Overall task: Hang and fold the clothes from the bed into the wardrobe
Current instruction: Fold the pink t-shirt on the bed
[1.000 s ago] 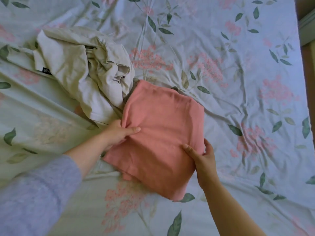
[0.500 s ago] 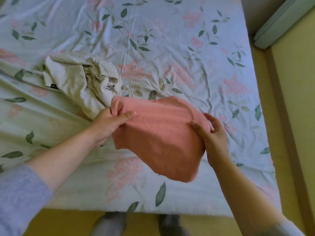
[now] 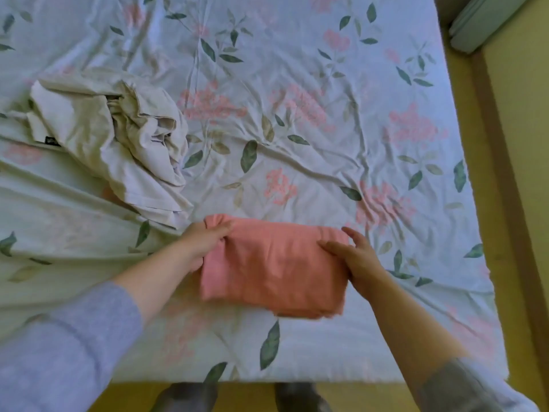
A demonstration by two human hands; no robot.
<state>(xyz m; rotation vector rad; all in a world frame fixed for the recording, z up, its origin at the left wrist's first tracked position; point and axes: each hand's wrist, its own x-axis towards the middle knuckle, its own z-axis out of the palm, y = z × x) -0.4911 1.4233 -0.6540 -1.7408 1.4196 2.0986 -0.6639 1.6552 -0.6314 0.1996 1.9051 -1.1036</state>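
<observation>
From the head camera, a crumpled beige garment (image 3: 118,138) lies in a heap on the left part of the bed, with a small black label (image 3: 49,140) showing at its left edge. Its lower corner reaches down to just beside the left hand (image 3: 202,242). Nothing lies between the person and the folded pink garment (image 3: 276,269), which sits near the front edge of the bed, between the two hands.

The left hand pinches the pink garment's left edge, thumb on top and fingers tucked under the bunched cloth. The right hand (image 3: 353,257) grips the right edge, thumb laid across the top and the other fingers curled round the far side. Whether the garment rests on the sheet or is held just above it cannot be told.

A grey sleeve (image 3: 59,352) covers the left upper forearm, and another sleeve (image 3: 463,388) shows at the right elbow.

The bed sheet (image 3: 297,99) is pale, printed with pink flower clusters and green leaves, and heavily wrinkled, with long creases running from the beige heap toward the right. Beyond the bed's right and front edges is a yellow floor (image 3: 520,173). Two grey-socked feet (image 3: 184,396) stand at the front edge. A pale green folded item (image 3: 475,22) lies in the top right corner.
</observation>
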